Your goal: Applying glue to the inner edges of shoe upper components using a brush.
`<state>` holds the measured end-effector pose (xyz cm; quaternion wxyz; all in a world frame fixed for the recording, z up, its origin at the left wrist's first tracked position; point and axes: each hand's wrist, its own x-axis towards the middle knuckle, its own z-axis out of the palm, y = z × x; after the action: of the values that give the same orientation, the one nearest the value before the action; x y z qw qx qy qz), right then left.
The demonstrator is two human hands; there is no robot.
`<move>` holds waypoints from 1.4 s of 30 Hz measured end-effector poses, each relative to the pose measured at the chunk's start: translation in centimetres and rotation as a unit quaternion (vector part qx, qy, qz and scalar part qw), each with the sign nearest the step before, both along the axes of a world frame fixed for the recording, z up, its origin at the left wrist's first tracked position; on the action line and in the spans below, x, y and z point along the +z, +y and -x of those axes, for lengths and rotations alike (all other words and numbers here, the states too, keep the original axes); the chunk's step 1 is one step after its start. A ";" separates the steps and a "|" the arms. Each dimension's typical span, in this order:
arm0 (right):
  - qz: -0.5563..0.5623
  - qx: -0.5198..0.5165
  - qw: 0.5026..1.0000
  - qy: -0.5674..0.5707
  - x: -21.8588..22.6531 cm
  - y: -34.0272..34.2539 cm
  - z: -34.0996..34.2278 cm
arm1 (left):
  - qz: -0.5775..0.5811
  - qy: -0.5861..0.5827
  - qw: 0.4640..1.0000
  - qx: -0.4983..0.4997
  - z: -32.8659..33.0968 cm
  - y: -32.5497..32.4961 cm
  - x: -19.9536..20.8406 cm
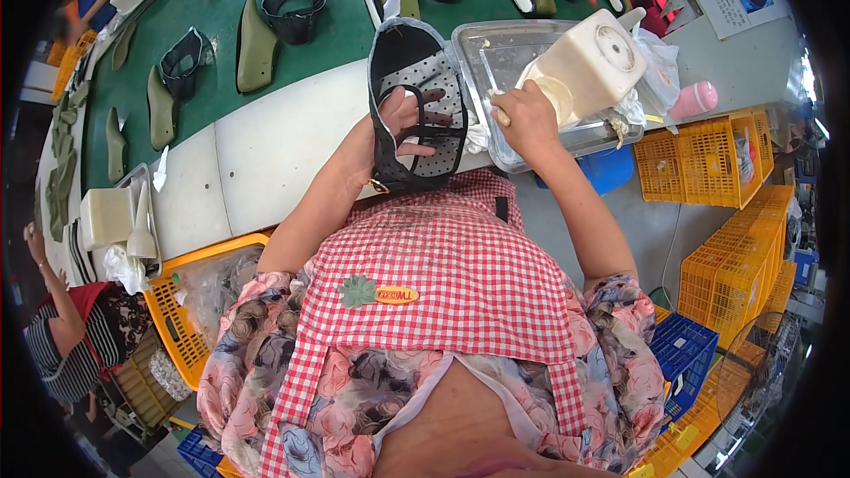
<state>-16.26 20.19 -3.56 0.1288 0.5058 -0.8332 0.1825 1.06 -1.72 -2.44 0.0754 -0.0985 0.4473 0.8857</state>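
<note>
- Red-and-white checked cloth apron nearest, its far part just beside the near edge of the white-bordered green surface.
- Black, grey-rimmed, dotted mesh shoe upper ahead of the apron, over the surface's near edge. Its long axis runs near to far; the narrower end with a pale tab points toward the far edge, the opening faces up.
- Left hand holds this upper loosely, not clenched: fingers spread among the black straps, some seen through the mesh. The thumb's grip cannot be told.
- Right hand is clenched around a pale, stubby handle, its end pointing left; the other end is hidden.
- Cream plastic square-bodied container, just beside that hand, lies tilted, mouth toward the hand, base toward the far right.
- Clear plastic rectangular tray beneath it, on the surface's near edge, right of the upper.
- Pink rounded bottle beyond the tray's right edge.
- Olive-green long shoe last farther off, left of the upper, its narrow tip toward the far edge; a black ring-shaped dotted upper stands just beside it.
</note>
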 end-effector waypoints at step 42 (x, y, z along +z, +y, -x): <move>0.281 0.045 0.941 -0.181 5.5 0.2 -7.1 | -0.089 -0.035 0.995 0.001 0.0 -1.1 3.1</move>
<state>-9.20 20.43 1.89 0.1042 0.4446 -0.7335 0.5034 1.02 -2.85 0.64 0.0981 -0.1225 0.3639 0.9181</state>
